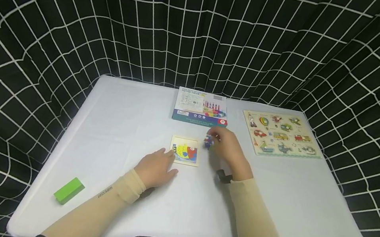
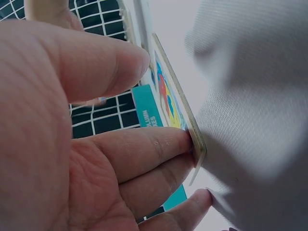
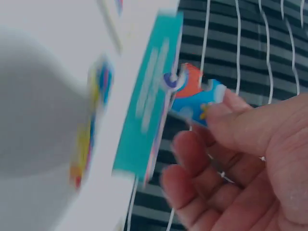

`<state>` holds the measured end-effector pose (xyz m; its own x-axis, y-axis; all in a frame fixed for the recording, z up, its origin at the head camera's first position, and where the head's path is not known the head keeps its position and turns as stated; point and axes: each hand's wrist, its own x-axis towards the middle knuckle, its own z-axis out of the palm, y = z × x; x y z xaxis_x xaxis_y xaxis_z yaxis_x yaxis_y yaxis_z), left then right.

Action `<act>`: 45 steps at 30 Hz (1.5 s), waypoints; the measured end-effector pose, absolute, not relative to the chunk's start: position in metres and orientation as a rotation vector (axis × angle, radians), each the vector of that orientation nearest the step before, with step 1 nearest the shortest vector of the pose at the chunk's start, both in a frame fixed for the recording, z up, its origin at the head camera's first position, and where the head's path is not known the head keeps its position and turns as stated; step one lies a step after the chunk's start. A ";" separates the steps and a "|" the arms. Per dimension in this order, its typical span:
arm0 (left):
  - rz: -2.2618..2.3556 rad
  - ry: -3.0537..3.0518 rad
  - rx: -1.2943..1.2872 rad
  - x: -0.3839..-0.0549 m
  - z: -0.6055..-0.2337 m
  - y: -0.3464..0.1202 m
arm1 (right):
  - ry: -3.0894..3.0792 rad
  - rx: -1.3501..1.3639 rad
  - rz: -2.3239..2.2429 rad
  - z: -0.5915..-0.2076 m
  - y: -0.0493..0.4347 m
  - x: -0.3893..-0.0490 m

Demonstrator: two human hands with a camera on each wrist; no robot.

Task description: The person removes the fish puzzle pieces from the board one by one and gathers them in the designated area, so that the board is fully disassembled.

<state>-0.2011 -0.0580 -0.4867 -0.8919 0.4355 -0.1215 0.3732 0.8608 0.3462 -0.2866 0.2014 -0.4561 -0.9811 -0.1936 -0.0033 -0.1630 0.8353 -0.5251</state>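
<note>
A small square puzzle board (image 1: 185, 162) with a pale wooden frame lies mid-table, its picture partly filled in yellow, red and blue. My left hand (image 1: 155, 168) lies at its left side. In the left wrist view, fairly straight fingers (image 2: 154, 144) touch the board's edge (image 2: 178, 98), the thumb held apart. Just right of the board, my right hand (image 1: 226, 145) pinches a jigsaw piece (image 3: 192, 103), blue and orange with an eye-like mark, between thumb and forefinger. Other colourful pieces (image 3: 82, 154) are blurred on the table in the right wrist view.
A toy box (image 1: 200, 108) with a teal side lies behind the board. At the right is a vehicle puzzle board (image 1: 281, 136). A green block (image 1: 69, 190) sits at the front left. Black grid-patterned curtain (image 1: 194, 31) surrounds the white table (image 1: 122, 113).
</note>
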 end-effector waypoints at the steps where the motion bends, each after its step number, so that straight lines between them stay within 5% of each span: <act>1: 0.471 2.839 0.624 -0.201 -0.486 -0.058 | 2.950 -0.236 -0.837 -0.455 0.211 -0.289; 10: 0.472 2.841 0.640 -0.201 -0.488 -0.060 | 2.788 0.125 -0.758 -0.465 0.277 -0.298; 28: 0.472 2.835 0.666 -0.201 -0.489 -0.061 | 2.726 0.227 -0.756 -0.478 0.283 -0.306; 33: 0.479 2.842 0.679 -0.201 -0.488 -0.061 | 2.889 0.134 -0.718 -0.464 0.256 -0.298; 45: 0.516 2.816 0.684 -0.200 -0.487 -0.063 | 2.759 -0.559 -0.736 -0.474 0.128 -0.279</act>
<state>-0.1996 -0.0626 -0.4867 -0.8734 0.4749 -0.1077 0.4059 0.8322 0.3778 -0.2789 0.1284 -0.4743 -0.9002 -0.4179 -0.1221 -0.3015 0.8007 -0.5177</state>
